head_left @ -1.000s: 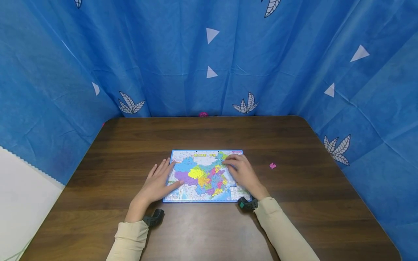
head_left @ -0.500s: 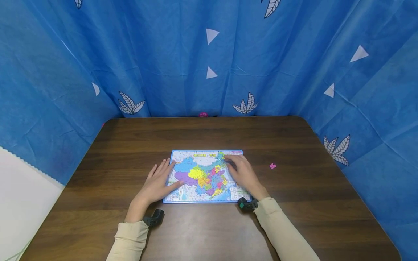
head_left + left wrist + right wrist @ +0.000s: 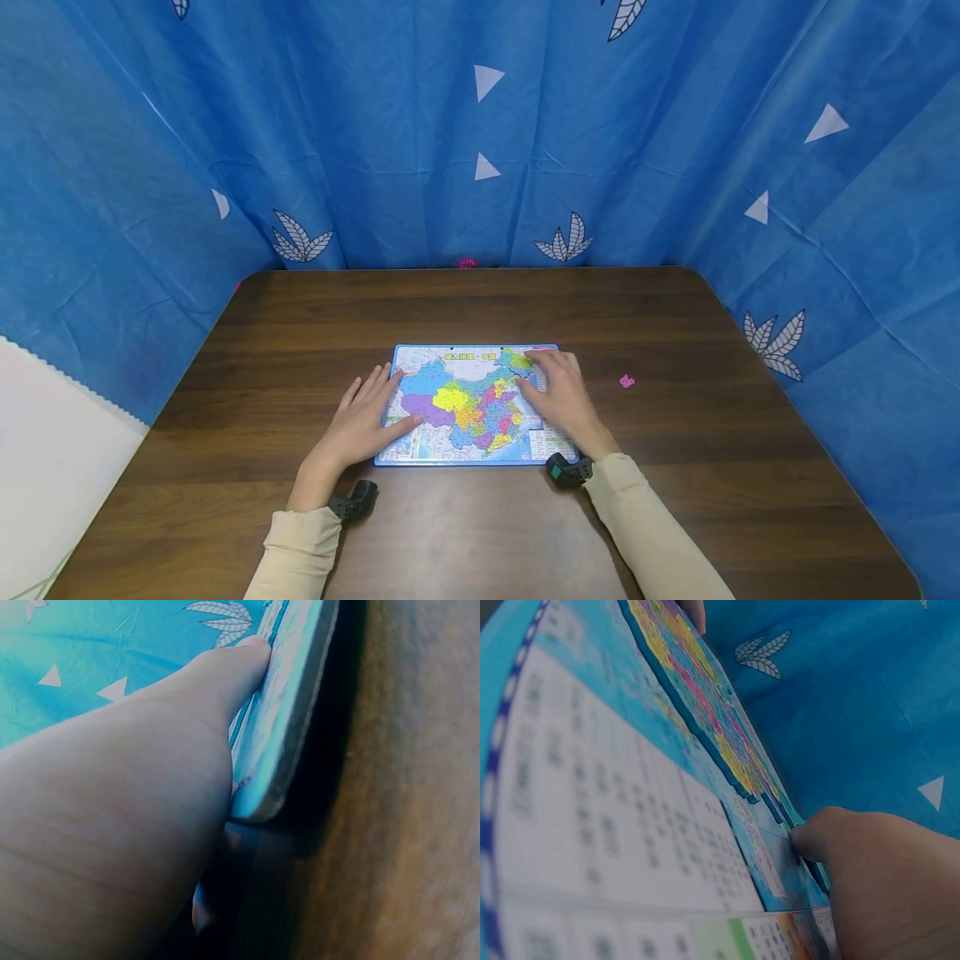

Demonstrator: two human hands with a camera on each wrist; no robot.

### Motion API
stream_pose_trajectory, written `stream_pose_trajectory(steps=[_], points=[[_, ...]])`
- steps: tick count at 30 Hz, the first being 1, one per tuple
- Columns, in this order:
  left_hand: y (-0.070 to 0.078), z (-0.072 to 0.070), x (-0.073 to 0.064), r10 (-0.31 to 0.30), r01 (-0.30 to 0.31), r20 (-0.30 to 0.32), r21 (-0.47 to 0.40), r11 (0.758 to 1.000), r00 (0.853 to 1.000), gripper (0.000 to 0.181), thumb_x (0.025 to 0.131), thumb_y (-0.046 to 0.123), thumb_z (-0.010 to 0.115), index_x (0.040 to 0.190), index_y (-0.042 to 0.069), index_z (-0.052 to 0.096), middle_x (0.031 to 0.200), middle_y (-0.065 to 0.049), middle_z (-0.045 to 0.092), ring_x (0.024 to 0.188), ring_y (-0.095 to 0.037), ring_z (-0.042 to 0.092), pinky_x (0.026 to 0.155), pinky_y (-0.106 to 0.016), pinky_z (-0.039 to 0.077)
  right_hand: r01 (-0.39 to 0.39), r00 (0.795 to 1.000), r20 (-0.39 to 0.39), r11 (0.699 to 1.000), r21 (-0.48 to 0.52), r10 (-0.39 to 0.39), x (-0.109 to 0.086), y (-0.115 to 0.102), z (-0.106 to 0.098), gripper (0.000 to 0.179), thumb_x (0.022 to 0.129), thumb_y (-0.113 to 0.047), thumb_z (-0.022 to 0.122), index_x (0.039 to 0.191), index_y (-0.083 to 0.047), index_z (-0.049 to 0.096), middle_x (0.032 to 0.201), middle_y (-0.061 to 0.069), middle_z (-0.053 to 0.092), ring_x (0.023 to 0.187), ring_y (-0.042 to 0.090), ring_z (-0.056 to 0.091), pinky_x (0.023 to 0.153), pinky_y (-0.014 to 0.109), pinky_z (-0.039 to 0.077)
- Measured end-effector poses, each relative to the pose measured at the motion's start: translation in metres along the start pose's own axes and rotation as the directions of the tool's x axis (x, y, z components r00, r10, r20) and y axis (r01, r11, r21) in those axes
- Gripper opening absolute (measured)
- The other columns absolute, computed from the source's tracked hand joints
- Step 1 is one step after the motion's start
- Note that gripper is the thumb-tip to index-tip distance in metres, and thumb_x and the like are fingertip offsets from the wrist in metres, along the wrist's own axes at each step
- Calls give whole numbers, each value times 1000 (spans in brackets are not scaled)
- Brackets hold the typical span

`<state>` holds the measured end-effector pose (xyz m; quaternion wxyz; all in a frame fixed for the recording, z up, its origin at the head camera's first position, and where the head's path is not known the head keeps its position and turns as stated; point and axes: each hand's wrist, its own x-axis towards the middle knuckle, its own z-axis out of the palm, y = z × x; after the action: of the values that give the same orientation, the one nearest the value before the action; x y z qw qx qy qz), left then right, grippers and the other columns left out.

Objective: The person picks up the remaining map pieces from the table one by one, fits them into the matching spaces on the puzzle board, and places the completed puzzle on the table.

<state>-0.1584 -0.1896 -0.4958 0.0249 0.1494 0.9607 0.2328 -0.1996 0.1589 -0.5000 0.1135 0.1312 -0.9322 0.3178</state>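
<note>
A blue-edged map puzzle board (image 3: 457, 455) lies flat on the table, covered with raised coloured pieces. My left hand (image 3: 367, 422) rests on its left side, fingers spread and thumb over the lower left. In the left wrist view the thumb (image 3: 232, 671) lies along the board's edge. My right hand (image 3: 564, 393) is over the upper right part, beside a green-yellow piece (image 3: 518, 360), thumb and fingers apart. Its thumb (image 3: 829, 836) meets the board in the right wrist view; the fingertips are hidden there. To the right of the board lies a small pink puzzle piece (image 3: 626, 382).
The brown wooden table (image 3: 480, 533) extends around the board. A blue curtain (image 3: 405, 125) hangs behind and at the sides. A pink object (image 3: 467, 263) shows at the far edge, and something white (image 3: 52, 458) lies at the left.
My right thumb and fingers have spread apart, and the fingers have shifted slightly right, showing more of the green-yellow piece. My left hand and the pink piece have stayed put.
</note>
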Motion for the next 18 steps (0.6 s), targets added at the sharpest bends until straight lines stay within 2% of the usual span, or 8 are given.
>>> stream_pose_trajectory(steps=[4,9,18], points=[[0,0,1,0,0,1,2,1000,1000,93,93,64,61,162,8,32,170,-17,22,160,-37,12,127,-62,3,8,1000,7,1000,6,-8,0,1,0,43,92,-26,76,132,-12,69,139,10,64,132,30,48,109,52,44],[1,0,1,1,-1,0,5,1000,1000,93,93,63,62,162,8,33,170,-16,22,160,-37,12,127,-62,3,54,998,16,999,-5,-54,-2,4,0,27,96,-24,72,121,-14,77,141,10,62,134,31,47,108,53,45],[1,0,0,-3,3,3,4,1000,1000,94,93,63,62,162,9,31,170,-17,21,160,-38,13,127,-62,3,53,997,64,997,-56,-49,-2,2,-2,29,99,-29,71,125,-19,77,146,8,59,139,30,45,111,52,46]])
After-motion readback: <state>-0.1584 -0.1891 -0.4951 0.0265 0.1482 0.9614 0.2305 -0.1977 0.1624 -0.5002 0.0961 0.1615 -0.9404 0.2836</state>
